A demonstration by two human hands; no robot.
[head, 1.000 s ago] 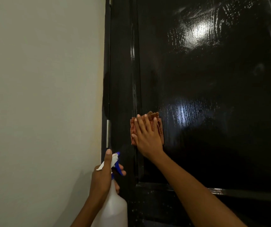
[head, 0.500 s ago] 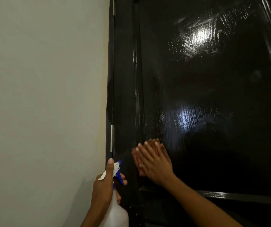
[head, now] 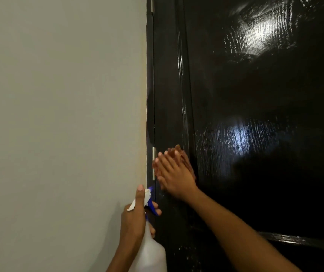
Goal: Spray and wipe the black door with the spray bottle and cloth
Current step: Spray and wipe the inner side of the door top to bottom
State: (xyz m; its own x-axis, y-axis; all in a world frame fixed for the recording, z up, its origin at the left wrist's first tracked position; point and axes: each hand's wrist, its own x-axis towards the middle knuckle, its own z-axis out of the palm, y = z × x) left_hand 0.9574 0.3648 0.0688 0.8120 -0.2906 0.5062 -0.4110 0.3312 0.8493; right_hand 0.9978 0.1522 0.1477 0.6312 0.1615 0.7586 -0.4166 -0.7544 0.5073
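The glossy black door fills the right side and shines wet in patches. My right hand lies flat with straight fingers on a reddish-brown cloth, pressing it against the door's left stile close to the hinge; the hand hides most of the cloth. Lower left, my left hand grips the neck of a white spray bottle with a blue and white trigger head, its nozzle pointing towards the door edge.
A plain pale wall covers the left half. A silver hinge sits on the door's left edge beside my right hand. A raised horizontal rail crosses the door low on the right.
My right hand slid the cloth down the panel, then left onto the stile by the hinge. The left hand with the bottle stayed in place.
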